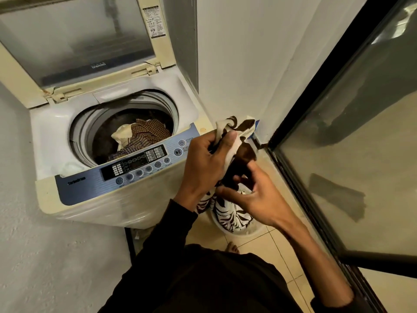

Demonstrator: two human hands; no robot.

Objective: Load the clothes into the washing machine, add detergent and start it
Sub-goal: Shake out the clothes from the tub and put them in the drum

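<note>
Loading is partway: a checked garment (144, 136) and a pale one lie in the open washing machine (112, 123) drum. The left hand (207, 161) and right hand (255, 195) both clutch a brown-and-white patterned cloth (237, 141) beside the machine's front right corner, its tail in a basin (239, 231) on the floor. Detergent and starting are still to come.

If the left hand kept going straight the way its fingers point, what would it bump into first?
The left hand, gripping the brown-and-white cloth, points up and to the right in the picture. Beyond the cloth it holds, the first thing in that line looks like the white wall beside the washer, though depth is hard to judge.
</note>
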